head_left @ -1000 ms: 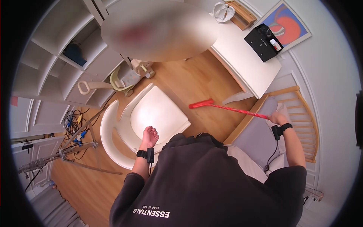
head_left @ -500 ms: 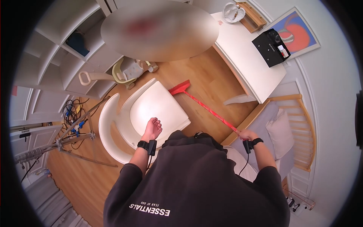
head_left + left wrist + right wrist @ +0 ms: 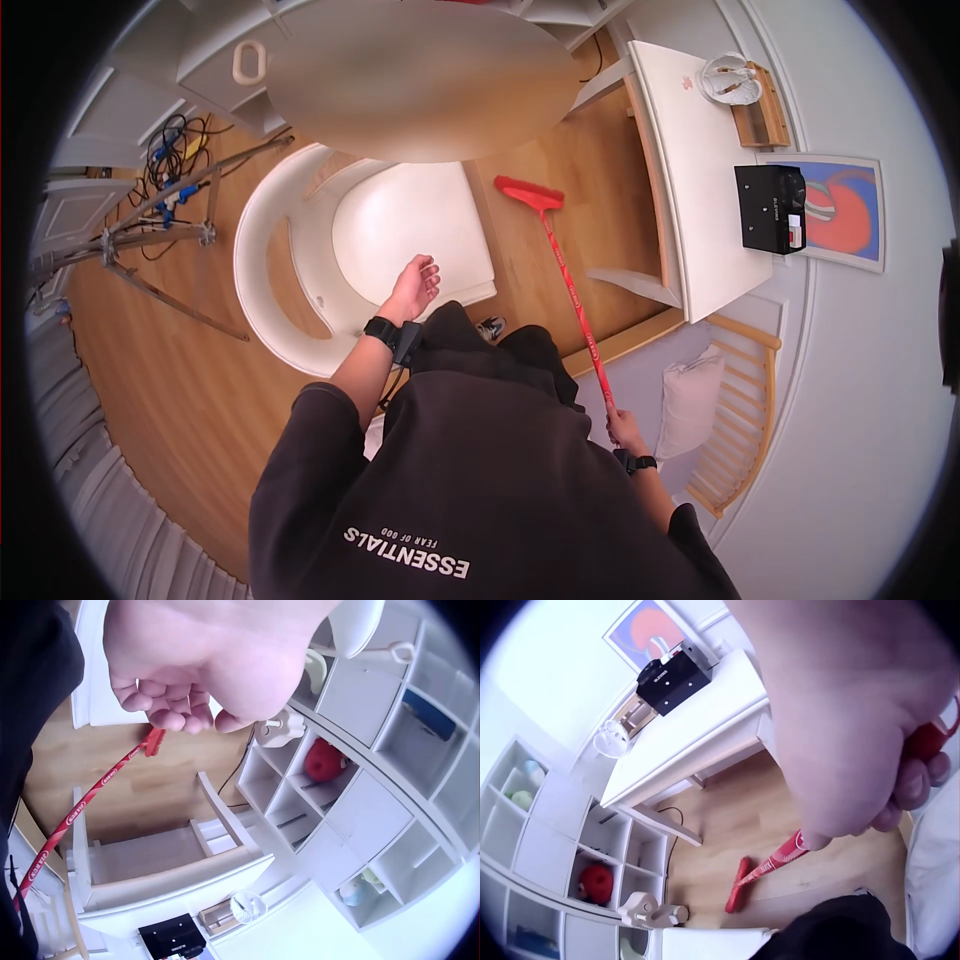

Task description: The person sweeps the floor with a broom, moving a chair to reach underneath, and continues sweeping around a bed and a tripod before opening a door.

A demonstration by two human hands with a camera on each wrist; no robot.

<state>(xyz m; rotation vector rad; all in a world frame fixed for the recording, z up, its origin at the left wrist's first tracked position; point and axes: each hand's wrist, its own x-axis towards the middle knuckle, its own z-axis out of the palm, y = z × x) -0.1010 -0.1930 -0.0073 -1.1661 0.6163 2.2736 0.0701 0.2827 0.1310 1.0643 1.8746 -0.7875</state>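
Broom (image 3: 570, 295), red from bristles to handle: in the head view its head (image 3: 530, 192) is at the floor (image 3: 520, 250) in the gap between the white chair (image 3: 400, 225) and the white table (image 3: 690, 170), touching neither as far as I can tell. The handle slants past the edge of the bed (image 3: 640, 340) to the right hand (image 3: 625, 428), whose fingers are wrapped around it near its upper end. The left hand (image 3: 413, 285) is well apart from it, above the chair seat, holding nothing.

In the left wrist view the left hand's fingers curl loosely around air, with the handle running past them to the side.

In the right wrist view the right hand is clamped around the handle, a bit of red showing beyond the fist, and the broom's head lies crosswise to the handle on the boards.

For good sweeping, I would keep the bristles flat and use short, low strokes along the gap (the chair and table legs would be easy to knock). A one-handed hold so high up may let the head twist; bringing the free hand lower on the handle should steady it.
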